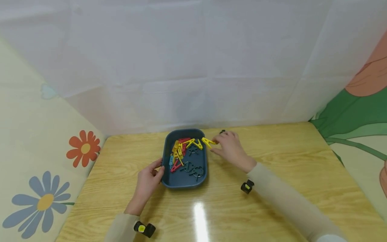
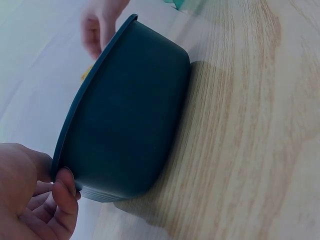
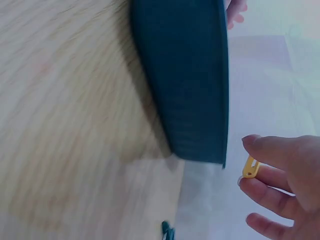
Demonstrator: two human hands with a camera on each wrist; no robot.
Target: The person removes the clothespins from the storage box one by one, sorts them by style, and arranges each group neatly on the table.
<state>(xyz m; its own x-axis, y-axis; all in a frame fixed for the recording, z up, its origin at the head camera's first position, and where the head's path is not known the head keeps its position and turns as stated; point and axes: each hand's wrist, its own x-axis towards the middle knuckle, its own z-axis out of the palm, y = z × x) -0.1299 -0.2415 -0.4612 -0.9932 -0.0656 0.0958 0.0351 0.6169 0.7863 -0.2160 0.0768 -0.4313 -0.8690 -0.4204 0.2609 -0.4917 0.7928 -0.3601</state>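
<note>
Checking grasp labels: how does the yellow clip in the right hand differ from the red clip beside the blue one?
Support: the yellow clip is pinched by the right hand; the red clip lies in the bin, touched by neither hand.
Place: in the head view, the yellow clip overlaps the bin's right rim; the red clip is near its left wall.
Shared: both look V-shaped.
</note>
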